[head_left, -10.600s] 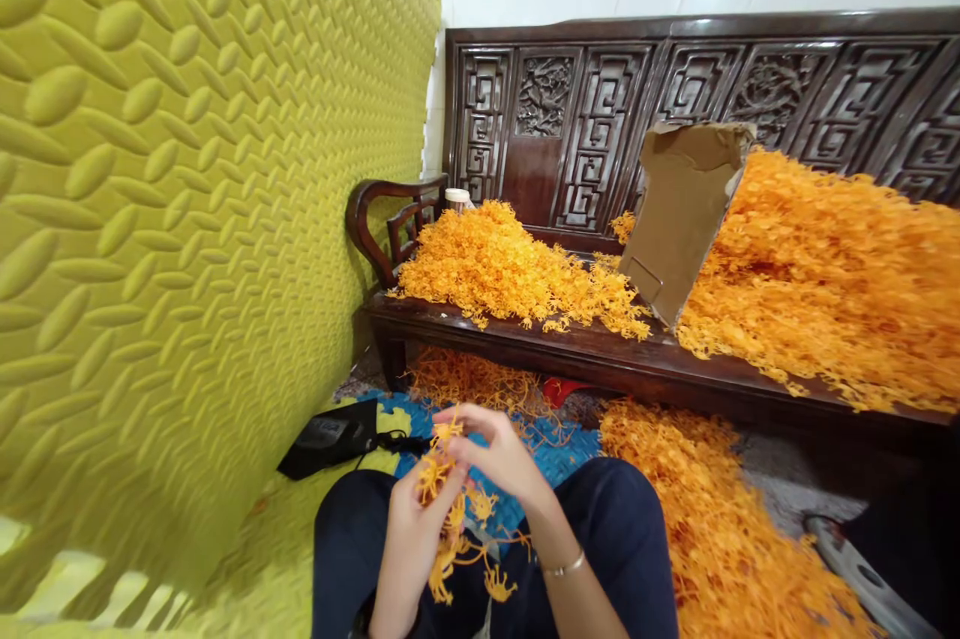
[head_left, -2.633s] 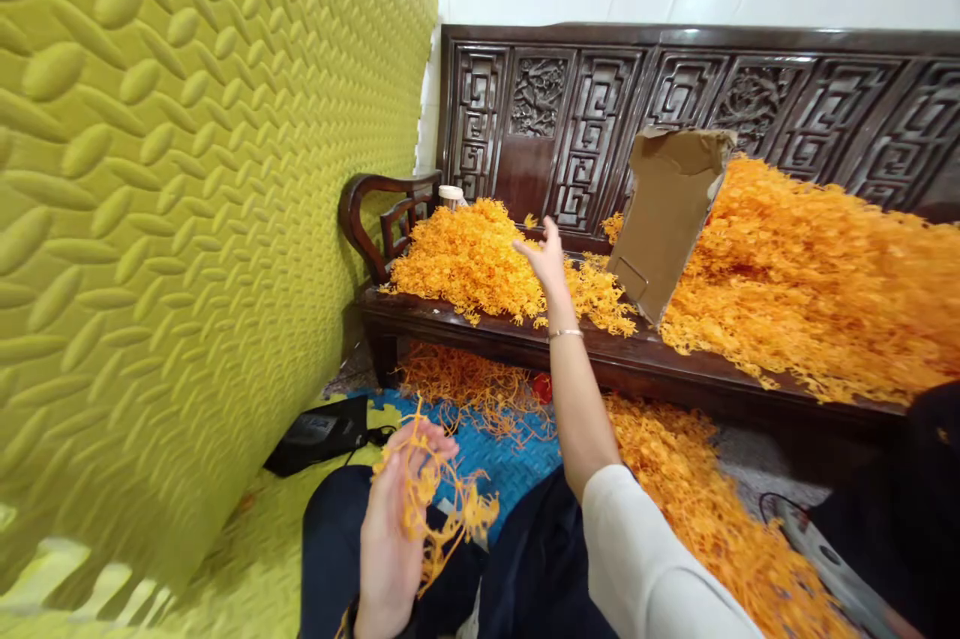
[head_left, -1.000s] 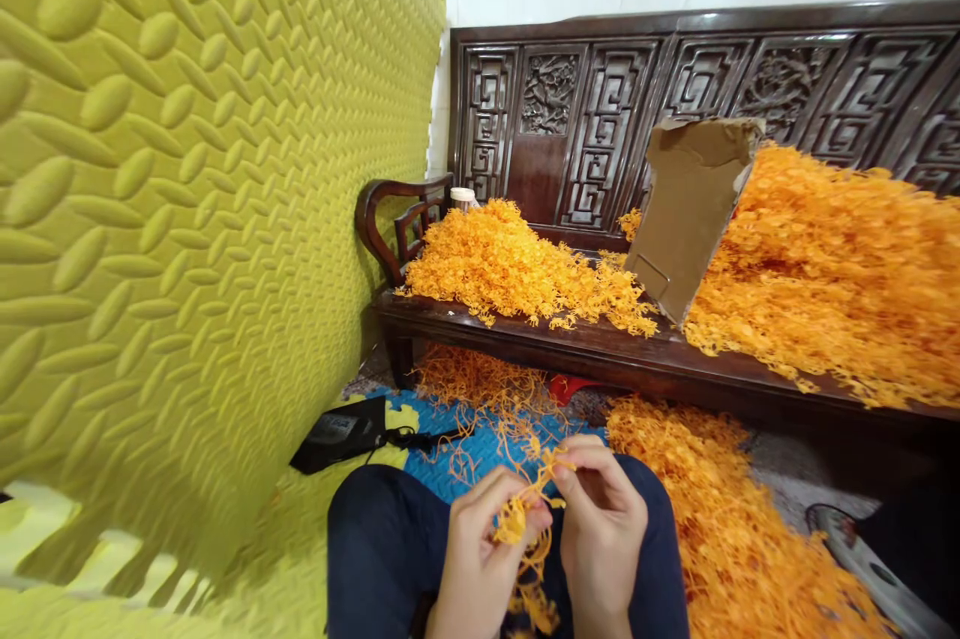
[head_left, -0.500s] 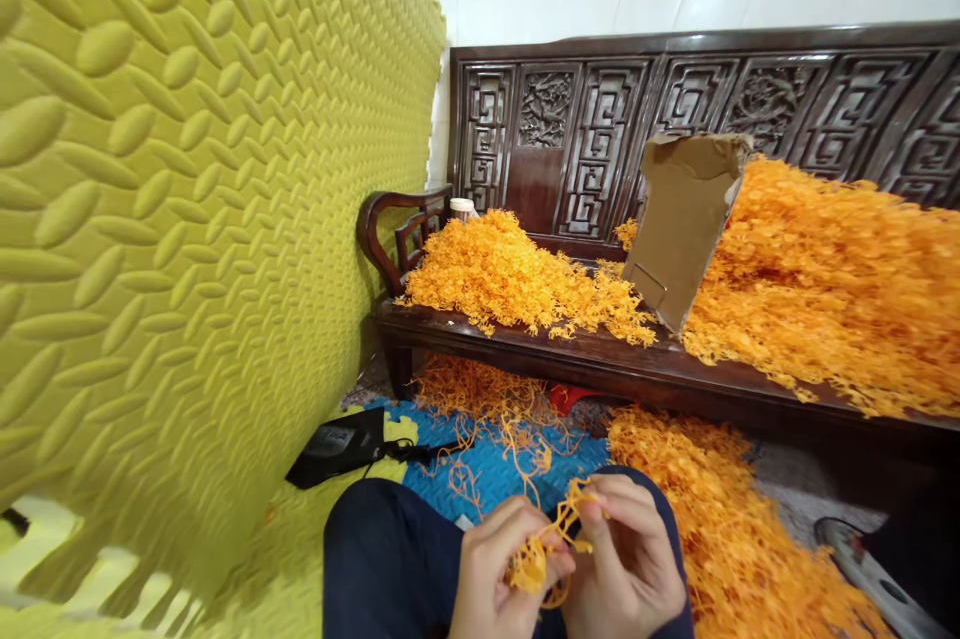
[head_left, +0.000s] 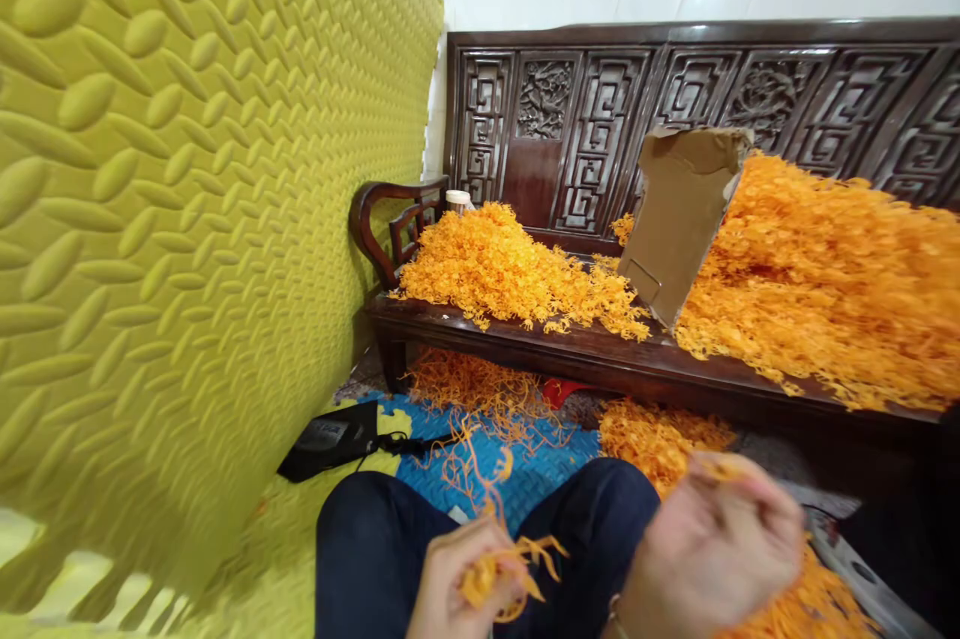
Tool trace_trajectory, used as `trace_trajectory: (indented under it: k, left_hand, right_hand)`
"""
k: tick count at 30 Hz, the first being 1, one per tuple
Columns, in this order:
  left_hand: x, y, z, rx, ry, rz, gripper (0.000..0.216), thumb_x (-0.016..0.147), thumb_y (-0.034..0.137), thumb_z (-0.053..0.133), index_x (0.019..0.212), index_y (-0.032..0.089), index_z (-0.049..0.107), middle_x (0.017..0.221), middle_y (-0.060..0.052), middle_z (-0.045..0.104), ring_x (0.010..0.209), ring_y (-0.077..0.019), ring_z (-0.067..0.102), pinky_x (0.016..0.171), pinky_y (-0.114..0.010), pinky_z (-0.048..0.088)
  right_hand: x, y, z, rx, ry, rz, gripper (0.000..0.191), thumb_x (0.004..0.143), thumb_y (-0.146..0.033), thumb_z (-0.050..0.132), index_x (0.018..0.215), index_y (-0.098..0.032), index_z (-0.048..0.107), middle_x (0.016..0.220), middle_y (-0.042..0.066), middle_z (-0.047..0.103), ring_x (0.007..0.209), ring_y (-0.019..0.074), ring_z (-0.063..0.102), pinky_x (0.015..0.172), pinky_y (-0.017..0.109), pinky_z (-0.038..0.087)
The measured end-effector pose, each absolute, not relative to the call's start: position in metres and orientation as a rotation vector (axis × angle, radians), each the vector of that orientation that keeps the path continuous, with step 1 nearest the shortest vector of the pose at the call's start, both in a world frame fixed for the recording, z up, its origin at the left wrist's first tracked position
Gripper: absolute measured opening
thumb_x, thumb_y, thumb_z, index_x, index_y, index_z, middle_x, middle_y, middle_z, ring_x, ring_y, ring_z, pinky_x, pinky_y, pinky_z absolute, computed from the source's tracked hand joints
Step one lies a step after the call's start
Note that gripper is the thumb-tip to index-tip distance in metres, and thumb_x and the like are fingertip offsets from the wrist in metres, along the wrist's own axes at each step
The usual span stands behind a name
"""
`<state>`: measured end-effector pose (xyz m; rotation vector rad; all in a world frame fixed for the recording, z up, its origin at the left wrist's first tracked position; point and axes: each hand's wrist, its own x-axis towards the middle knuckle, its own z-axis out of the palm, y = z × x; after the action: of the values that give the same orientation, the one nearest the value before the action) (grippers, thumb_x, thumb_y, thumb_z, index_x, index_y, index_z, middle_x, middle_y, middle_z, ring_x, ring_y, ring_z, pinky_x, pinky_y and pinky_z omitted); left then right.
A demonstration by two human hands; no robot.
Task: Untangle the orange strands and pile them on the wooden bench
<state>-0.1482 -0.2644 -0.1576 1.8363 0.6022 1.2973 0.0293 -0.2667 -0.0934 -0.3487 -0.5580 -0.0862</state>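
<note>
My left hand [head_left: 457,579] is closed around a small bunch of orange plastic pieces [head_left: 480,581], with thin prongs sticking out toward the right. Orange strands trail down to it from the floor mat in front. My right hand [head_left: 712,544], smeared by motion, is off to the right with its fingers curled. A bit of orange plastic [head_left: 724,470] shows at its fingertips, its shape too blurred to make out. Beneath that hand lies a loose orange heap [head_left: 652,444] on the floor. The hands are well apart, above and beside my knees.
A dark carved wooden bench [head_left: 525,344] carries a smaller orange pile [head_left: 499,264] and a larger one [head_left: 840,279], with a cardboard piece [head_left: 679,219] between. Tangled orange strands [head_left: 480,384] lie below. Left are a yellow foam mat wall [head_left: 225,219] and a black pouch [head_left: 330,439].
My right hand has moved away from the left, to the right over the floor heap. The left hand has shifted slightly left, still holding the orange pieces.
</note>
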Motion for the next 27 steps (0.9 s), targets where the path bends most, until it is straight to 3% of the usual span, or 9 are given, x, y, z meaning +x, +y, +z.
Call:
trace_trajectory:
  k: [4, 8, 11, 13, 16, 20, 23, 27]
  left_hand:
    - [-0.167, -0.250, -0.176, 1.525, 0.871, 1.366, 0.025, 0.076, 0.036, 0.067, 0.069, 0.012, 0.064, 0.072, -0.005, 0.062, 0.068, -0.0138, 0.057, 0.065, -0.019, 0.044]
    - [-0.169, -0.239, -0.165, 1.161, 0.870, 1.517, 0.034, 0.066, 0.040, 0.076, 0.085, 0.014, 0.070, 0.080, -0.006, 0.066, 0.066, -0.0131, 0.058, 0.065, -0.020, 0.048]
    - [-0.165, -0.237, -0.154, 0.989, 0.824, 1.617, 0.039, 0.062, 0.041, 0.079, 0.087, 0.013, 0.069, 0.086, -0.006, 0.066, 0.067, -0.0107, 0.058, 0.067, -0.017, 0.048]
    - [-0.163, -0.236, -0.149, 0.922, 0.786, 1.649, 0.042, 0.064, 0.044, 0.077, 0.091, 0.013, 0.068, 0.090, -0.006, 0.066, 0.075, -0.0108, 0.060, 0.075, -0.016, 0.047]
    - [-0.164, -0.233, -0.147, 0.828, 0.670, 1.680, 0.048, 0.074, 0.053, 0.066, 0.102, 0.013, 0.065, 0.093, -0.007, 0.066, 0.085, -0.0135, 0.061, 0.086, -0.020, 0.047]
    - [-0.165, -0.225, -0.143, 0.712, 0.481, 1.764, 0.048, 0.083, 0.055, 0.055, 0.111, 0.017, 0.062, 0.118, -0.010, 0.059, 0.098, -0.0186, 0.061, 0.090, -0.031, 0.049]
    - [-0.164, -0.220, -0.138, 0.712, 0.344, 1.795, 0.048, 0.090, 0.053, 0.044, 0.120, 0.019, 0.059, 0.130, -0.012, 0.052, 0.113, -0.0227, 0.054, 0.094, -0.035, 0.047]
    - [-0.161, -0.217, -0.135, 0.764, 0.237, 1.813, 0.049, 0.094, 0.051, 0.035, 0.126, 0.019, 0.054, 0.136, -0.012, 0.046, 0.122, -0.0244, 0.047, 0.098, -0.038, 0.044]
  right_hand:
    - [0.046, -0.260, -0.047, -0.271, -0.546, -0.307, 0.018, 0.069, -0.011, 0.069, 0.082, -0.015, 0.056, 0.069, 0.000, 0.053, 0.060, 0.0110, 0.048, 0.054, 0.026, 0.038]
    - [0.044, -0.199, 0.021, -0.322, -0.683, -0.234, 0.020, 0.080, -0.016, 0.055, 0.095, -0.007, 0.047, 0.091, 0.006, 0.049, 0.074, 0.0080, 0.053, 0.070, 0.026, 0.041]
    - [0.049, -0.124, 0.065, -0.476, -0.882, -0.065, 0.048, 0.080, -0.021, 0.031, 0.113, 0.010, 0.045, 0.112, 0.015, 0.046, 0.087, 0.0081, 0.055, 0.077, 0.025, 0.037]
    - [0.051, -0.079, 0.070, -0.619, -1.029, 0.119, 0.060, 0.072, -0.022, 0.050, 0.125, 0.004, 0.044, 0.125, 0.018, 0.044, 0.082, 0.0058, 0.056, 0.077, 0.021, 0.039]
    - [0.044, -0.042, 0.034, -0.794, -1.142, 0.357, 0.045, 0.078, -0.018, 0.055, 0.119, 0.000, 0.052, 0.115, 0.014, 0.053, 0.072, 0.0049, 0.057, 0.067, 0.021, 0.045]
    - [0.019, -0.052, -0.053, -0.848, -1.237, 0.564, 0.026, 0.087, -0.023, 0.053, 0.105, -0.004, 0.058, 0.101, 0.006, 0.058, 0.070, 0.0055, 0.058, 0.063, 0.018, 0.048]
    - [0.002, -0.087, -0.099, -0.830, -1.346, 0.718, 0.024, 0.086, -0.024, 0.054, 0.095, -0.003, 0.061, 0.083, 0.003, 0.061, 0.071, 0.0095, 0.062, 0.065, 0.021, 0.049]
    - [-0.009, -0.148, -0.122, -0.724, -1.432, 0.797, 0.025, 0.084, -0.030, 0.057, 0.091, -0.008, 0.065, 0.089, 0.008, 0.066, 0.079, 0.0152, 0.063, 0.071, 0.027, 0.048]
